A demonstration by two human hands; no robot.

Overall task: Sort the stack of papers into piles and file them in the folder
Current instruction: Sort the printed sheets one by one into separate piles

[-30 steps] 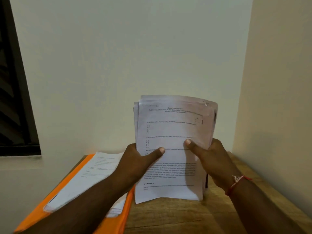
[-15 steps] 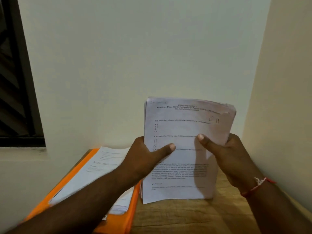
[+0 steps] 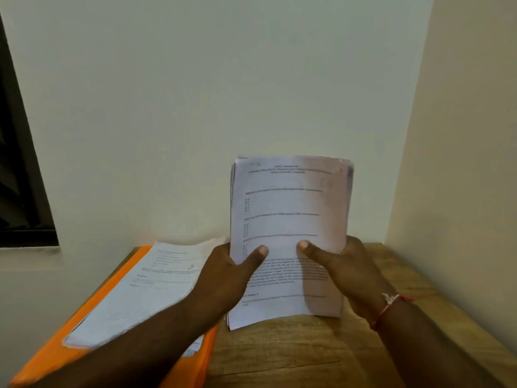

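A stack of printed white papers [image 3: 291, 208] stands upright with its bottom edge on the wooden table [image 3: 302, 357]. My left hand [image 3: 226, 278] grips its left side, thumb on the front sheet. My right hand [image 3: 347, 270] grips the right side the same way; a red and white thread circles that wrist. To the left an orange folder [image 3: 70, 351] lies open on the table with a pile of papers [image 3: 145, 289] on it, partly hidden by my left forearm.
The table sits in a corner, with a pale wall [image 3: 223, 93] straight behind and another wall [image 3: 461, 163] close on the right. A dark window frame [image 3: 19, 177] shows at the far left.
The upright stack and both hands have shifted a little left and down in view, and the sheets' top edges look more even. Both grips are unchanged.
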